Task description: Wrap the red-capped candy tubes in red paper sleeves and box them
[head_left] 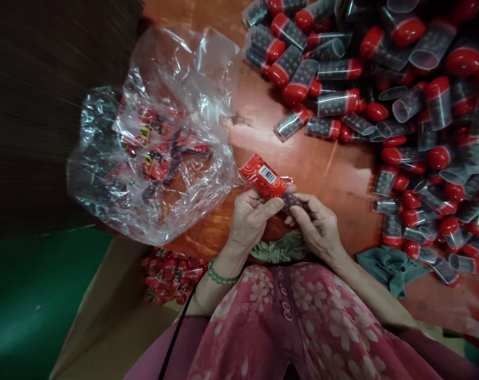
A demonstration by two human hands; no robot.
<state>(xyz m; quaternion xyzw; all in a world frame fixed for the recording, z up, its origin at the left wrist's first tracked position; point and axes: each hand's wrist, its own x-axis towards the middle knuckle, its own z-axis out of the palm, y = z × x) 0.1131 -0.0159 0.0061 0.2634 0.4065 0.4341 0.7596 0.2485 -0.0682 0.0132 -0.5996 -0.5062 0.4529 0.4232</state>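
My left hand [249,219] is closed on a red printed sleeve [263,177] that carries a white barcode label. Pinched in my right hand [318,224] is a dark, dotted tube [293,202], whose near end lies between both thumbs. The sleeve and tube meet in line, the sleeve pointing up and left; its overlap with the tube is partly hidden by my fingers. Another red printed piece [287,180] shows just behind the sleeve. Beneath my hands lies a bunched green cloth [281,249] at the table edge.
Red-capped clear dotted tubes [336,103] are heaped across the right of the brown table [259,126]. A crumpled clear plastic bag [200,206] with red printed pieces lies left. Below it, a cardboard box [116,311] holds wrapped red items [172,277]. A teal cloth [393,269] lies right.
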